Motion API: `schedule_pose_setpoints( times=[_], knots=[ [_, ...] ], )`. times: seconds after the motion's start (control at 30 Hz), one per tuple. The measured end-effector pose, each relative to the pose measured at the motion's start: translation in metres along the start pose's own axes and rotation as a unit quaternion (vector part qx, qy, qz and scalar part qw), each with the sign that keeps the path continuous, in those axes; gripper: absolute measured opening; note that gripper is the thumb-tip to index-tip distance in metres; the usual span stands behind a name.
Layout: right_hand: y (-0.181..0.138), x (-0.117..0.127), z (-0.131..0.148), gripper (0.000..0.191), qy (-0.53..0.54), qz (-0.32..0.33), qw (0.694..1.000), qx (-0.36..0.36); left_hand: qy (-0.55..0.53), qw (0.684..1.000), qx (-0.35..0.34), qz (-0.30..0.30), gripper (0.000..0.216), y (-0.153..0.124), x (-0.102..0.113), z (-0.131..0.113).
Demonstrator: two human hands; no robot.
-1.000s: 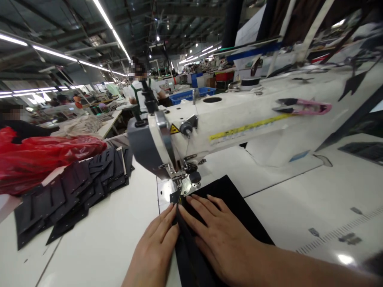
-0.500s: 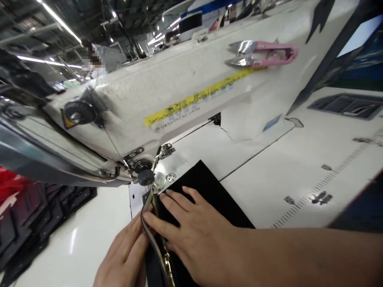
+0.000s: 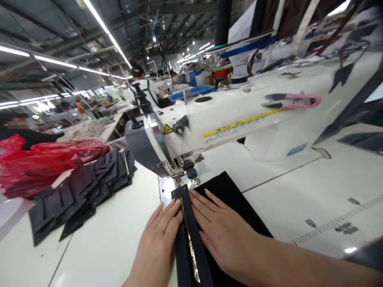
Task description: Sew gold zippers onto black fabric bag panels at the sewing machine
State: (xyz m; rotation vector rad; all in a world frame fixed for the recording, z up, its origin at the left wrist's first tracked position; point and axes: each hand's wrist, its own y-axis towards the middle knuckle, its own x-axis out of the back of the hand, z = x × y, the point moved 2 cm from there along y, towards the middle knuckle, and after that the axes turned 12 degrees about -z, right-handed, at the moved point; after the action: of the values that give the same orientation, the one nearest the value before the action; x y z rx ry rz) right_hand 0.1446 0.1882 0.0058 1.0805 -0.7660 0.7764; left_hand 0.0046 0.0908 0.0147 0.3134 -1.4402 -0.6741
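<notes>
A black fabric piece lies on the white table under the sewing machine. A black zipper tape with gold teeth runs along its left edge up to the presser foot. My left hand lies flat on the zipper's left side, fingers together. On the fabric, just right of the zipper, my right hand presses down with fingers spread.
A stack of black cut pieces lies at the left, with a red plastic bag behind it. Pink thread snips rest on top of the machine. Other workers sit at benches farther back. A ruler scale is marked on the table at the right.
My head has pulled back from close to the machine. The zipper tape now lies flat and straight under the foot; both hands stay beside it.
</notes>
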Motion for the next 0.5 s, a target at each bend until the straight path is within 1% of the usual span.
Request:
schedule_pose_setpoints(
  times=[0.1, 0.2, 0.4, 0.5],
  knots=[
    [0.0002, -0.0005, 0.0013, 0.055, -0.027, 0.011, 0.999, 0.02, -0.004, 0.999, 0.035, -0.028, 0.031, 0.0002, 0.0003, -0.0003],
    [0.0003, -0.0016, 0.0025, 0.056, -0.051, 0.005, 0.998, 0.042, -0.016, 0.998, 0.034, -0.046, 0.033, -0.0008, 0.0001, -0.0029],
    [0.0, -0.0043, 0.0036, 0.062, -0.058, -0.007, 0.997, 0.055, -0.002, 0.999, 0.03, -0.038, 0.033, -0.0036, -0.0011, -0.0077],
    [0.0005, -0.0057, 0.0023, 0.062, -0.066, 0.0, 0.996, 0.066, -0.003, 0.999, 0.025, -0.039, 0.032, -0.0026, -0.002, -0.0074]
  ],
)
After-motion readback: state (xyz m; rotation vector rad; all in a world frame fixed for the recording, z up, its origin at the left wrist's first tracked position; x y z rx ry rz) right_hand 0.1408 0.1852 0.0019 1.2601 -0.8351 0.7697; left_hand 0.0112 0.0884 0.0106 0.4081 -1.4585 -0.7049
